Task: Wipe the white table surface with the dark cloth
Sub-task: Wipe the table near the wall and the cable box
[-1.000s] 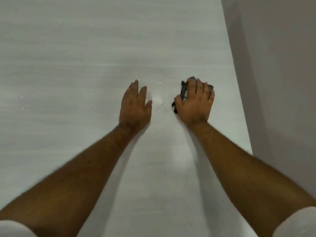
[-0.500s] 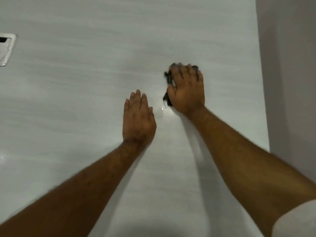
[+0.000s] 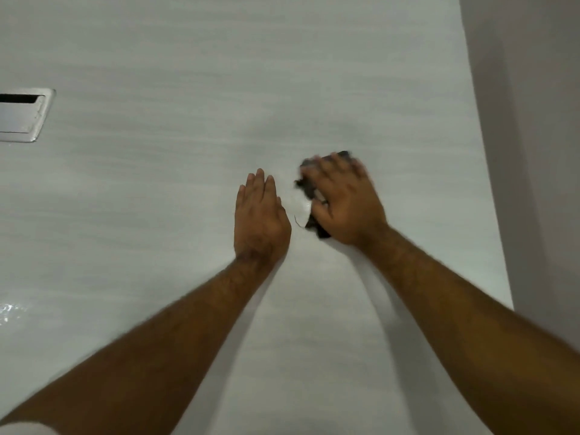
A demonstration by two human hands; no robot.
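The white table (image 3: 188, 183) fills most of the view. My right hand (image 3: 345, 205) presses down on the dark cloth (image 3: 309, 188), a crumpled rag that shows only at the fingertips and along the thumb side; the rest is hidden under the palm. The hand is blurred with motion. My left hand (image 3: 260, 215) lies flat on the table just left of the cloth, fingers together, holding nothing. A small gap of bare table separates the two hands.
A silver cable hatch (image 3: 22, 114) is set into the table at the far left. The table's right edge (image 3: 483, 183) runs along a grey floor or wall. A wet shine (image 3: 9, 309) shows at the lower left.
My right hand with the cloth has slid back toward me and slightly right. The left hand has stayed flat in place. The view has shifted, showing more of the hatch.
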